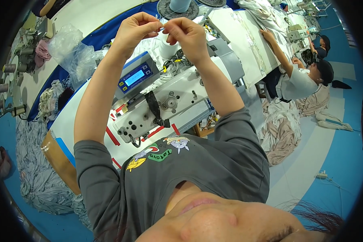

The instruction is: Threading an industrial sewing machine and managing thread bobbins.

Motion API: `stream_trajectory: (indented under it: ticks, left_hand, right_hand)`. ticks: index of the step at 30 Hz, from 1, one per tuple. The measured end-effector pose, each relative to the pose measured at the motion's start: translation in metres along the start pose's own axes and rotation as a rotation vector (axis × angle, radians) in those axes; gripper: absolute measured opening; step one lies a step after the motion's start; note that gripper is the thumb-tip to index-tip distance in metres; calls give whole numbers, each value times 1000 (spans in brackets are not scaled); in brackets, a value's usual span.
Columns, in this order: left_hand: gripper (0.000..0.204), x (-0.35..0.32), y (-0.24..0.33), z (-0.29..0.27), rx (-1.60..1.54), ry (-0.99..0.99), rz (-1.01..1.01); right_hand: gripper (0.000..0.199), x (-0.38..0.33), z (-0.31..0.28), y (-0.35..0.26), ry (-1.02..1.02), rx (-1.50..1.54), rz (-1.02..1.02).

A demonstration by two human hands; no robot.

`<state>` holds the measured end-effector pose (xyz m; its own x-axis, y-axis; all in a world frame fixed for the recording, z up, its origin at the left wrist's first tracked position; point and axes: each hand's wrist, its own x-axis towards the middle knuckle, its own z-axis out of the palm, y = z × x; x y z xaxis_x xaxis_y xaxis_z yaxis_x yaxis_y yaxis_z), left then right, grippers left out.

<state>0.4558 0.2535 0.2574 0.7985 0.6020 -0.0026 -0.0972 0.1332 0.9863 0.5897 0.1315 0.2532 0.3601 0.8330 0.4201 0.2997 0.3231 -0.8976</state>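
Left grip (139, 30), right grip (188, 37), thread (162, 28) between

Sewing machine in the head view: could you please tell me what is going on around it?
A person holds the left hand and right hand up over the far side of the sewing machine, fingertips almost together. Both seem to pinch what looks like thin thread, too fine to follow clearly. Neither hand touches the control panel, whose screen is lit. To the right, a co-worker in a white shirt sits with an arm stretched over another table.
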Motion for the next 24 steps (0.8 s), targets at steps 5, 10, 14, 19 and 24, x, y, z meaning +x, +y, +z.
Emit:
stream_trajectory:
  ticks: [5,10,14,19,24]
  left_hand:
    - [14,4,-3,-3,102,-1,89]
    - [13,2,2,-1,254,37,125]
    - [12,2,-1,0,233,29,164]
    - [12,0,2,4,220,39,160]
    - [12,0,2,2,238,36,181]
  right_hand:
    - [21,5,-1,13,-41,318,335]
    - [20,4,3,7,-94,362,386]
    - [18,6,4,14,-28,487,420]
    - [18,9,7,19,-61,544,484]
    - [18,10,8,19,-72,558,499]
